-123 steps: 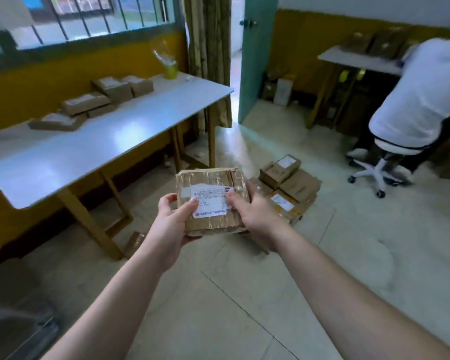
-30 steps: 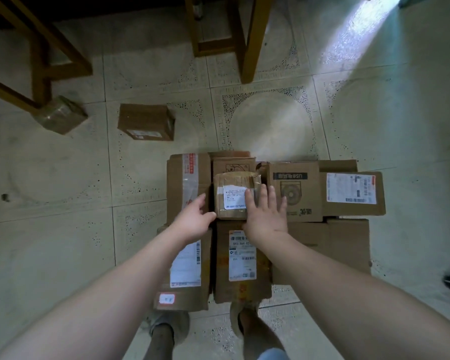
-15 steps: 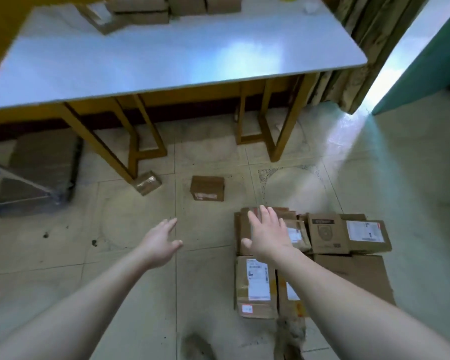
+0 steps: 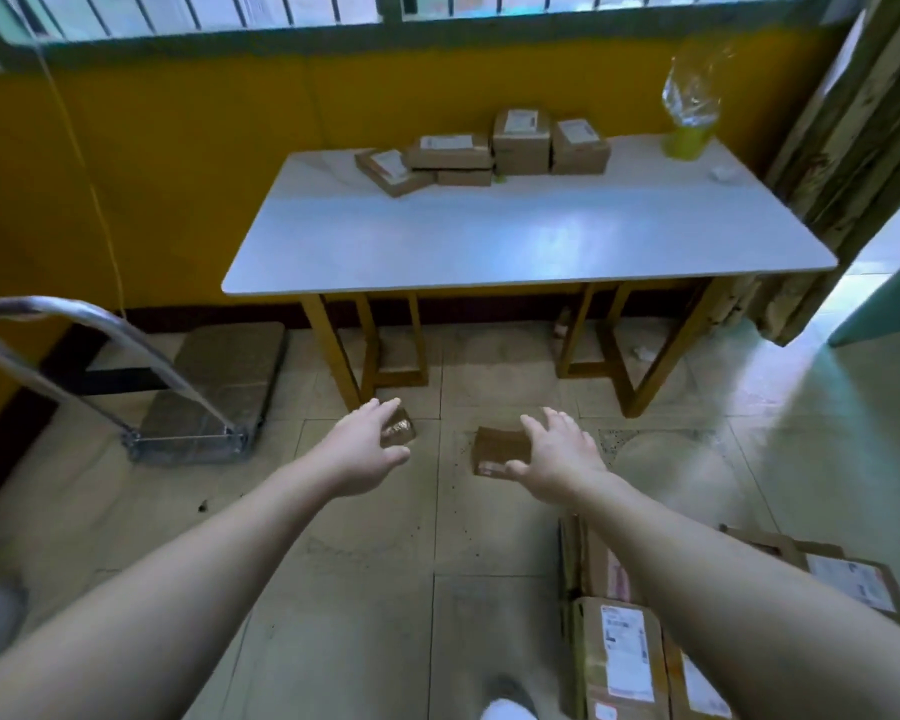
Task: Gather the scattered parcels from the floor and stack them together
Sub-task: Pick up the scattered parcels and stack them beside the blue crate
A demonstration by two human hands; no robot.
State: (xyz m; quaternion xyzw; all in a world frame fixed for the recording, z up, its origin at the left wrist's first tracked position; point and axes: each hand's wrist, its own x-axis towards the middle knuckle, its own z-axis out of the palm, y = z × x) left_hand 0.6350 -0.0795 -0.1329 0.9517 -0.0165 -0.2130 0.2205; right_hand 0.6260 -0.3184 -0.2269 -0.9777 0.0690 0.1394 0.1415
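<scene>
Extending L hand (image 4: 362, 452), R hand (image 4: 559, 459), 2 floor parcels (image 4: 402, 430) (image 4: 497, 443)

A: What bounds the room at the rear?
B: A yellow wall (image 4: 178, 174) with dark skirting, topped by a barred window (image 4: 323, 7) in a green frame.
A: And the furniture?
B: A white-topped table (image 4: 489, 241) on wooden legs stands against the wall; a flat trolley (image 4: 230, 366) with a metal handle sits to its left.
A: Floor and light?
B: Pale tiled floor (image 4: 365, 558); daylight enters at right, between a curtain (image 4: 853, 148) and a teal door (image 4: 889, 298).
</scene>
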